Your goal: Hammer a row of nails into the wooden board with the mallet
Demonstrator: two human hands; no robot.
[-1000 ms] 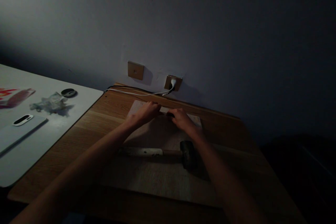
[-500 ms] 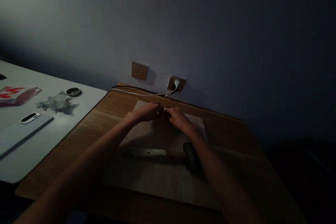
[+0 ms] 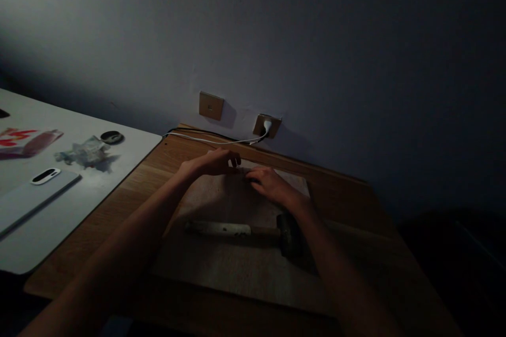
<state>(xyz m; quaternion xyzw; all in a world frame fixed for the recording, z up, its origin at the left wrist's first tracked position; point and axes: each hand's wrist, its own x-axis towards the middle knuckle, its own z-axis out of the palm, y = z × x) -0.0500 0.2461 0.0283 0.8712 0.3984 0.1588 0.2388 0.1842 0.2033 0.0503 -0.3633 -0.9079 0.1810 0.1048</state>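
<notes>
My left hand is over the far edge of a pale wooden board, its fingers bent and apart. Just to the right is my right hand, low over the same board. Its fingers reach leftward, with a dark gap between them and the thumb. I can make out nothing held in either hand; the dim light hides small details at the fingertips. A mallet lies across the board nearer to me, its dark head beside my right forearm and its partly white handle pointing left.
The board rests on a wooden table against the wall. On the left, a white table bears a crumpled clear wrapper, a dark round item, a red-and-white packet and a flat pale device. A white cable runs to a wall socket.
My closed fingers have loosened. The left hand has shifted slightly left and up, while the right has lowered a little with its fingers stretched out. The mallet stays in place.
</notes>
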